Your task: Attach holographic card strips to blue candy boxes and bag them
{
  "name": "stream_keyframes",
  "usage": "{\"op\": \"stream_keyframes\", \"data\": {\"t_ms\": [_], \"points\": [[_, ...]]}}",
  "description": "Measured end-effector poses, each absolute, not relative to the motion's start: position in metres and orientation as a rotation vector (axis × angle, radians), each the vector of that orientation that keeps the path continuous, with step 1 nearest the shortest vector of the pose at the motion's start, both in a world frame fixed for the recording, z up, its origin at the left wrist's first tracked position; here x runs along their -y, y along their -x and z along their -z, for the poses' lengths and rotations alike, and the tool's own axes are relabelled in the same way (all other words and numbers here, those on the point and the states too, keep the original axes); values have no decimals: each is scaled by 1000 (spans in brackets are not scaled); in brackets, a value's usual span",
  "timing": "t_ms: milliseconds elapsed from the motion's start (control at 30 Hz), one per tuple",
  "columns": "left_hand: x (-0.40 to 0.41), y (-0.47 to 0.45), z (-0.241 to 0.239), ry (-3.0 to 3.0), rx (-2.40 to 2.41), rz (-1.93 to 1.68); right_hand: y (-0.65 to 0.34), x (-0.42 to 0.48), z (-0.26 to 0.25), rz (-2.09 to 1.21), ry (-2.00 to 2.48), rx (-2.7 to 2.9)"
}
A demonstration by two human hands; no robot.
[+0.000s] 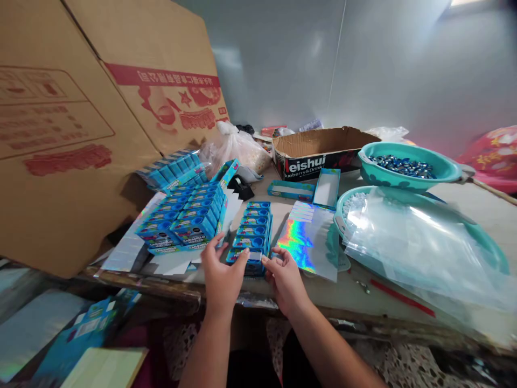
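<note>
A row of small blue boxes [253, 229] lies on the table, running away from me. My left hand [221, 272] and my right hand [285, 277] sit at the near end of that row, fingertips pinching the nearest blue box [252, 261] from either side. A larger batch of the same blue boxes [183, 215] stands packed together to the left. A holographic sheet [298, 245] lies just right of my right hand.
A big cardboard carton [72, 124] leans at the left. Behind stand an open cardboard tray [323, 148], a flat blue lid [328, 188], a teal bowl of dark pieces [407, 167] and a second teal basin [488, 250] under clear plastic bags [420, 248].
</note>
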State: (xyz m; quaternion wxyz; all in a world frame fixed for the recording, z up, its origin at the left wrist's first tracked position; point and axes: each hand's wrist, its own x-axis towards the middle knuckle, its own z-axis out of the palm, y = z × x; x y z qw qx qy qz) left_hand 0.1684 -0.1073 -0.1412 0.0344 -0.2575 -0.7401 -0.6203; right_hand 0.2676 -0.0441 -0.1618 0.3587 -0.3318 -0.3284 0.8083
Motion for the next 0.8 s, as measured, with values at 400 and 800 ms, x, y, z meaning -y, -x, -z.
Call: {"op": "stream_keyframes", "data": {"t_ms": [400, 800], "points": [[152, -187, 179, 668, 2177, 2050, -372, 38, 154, -366, 415, 2203], [212, -242, 196, 939, 2429, 2234, -384, 19, 172, -202, 698, 2371]]}}
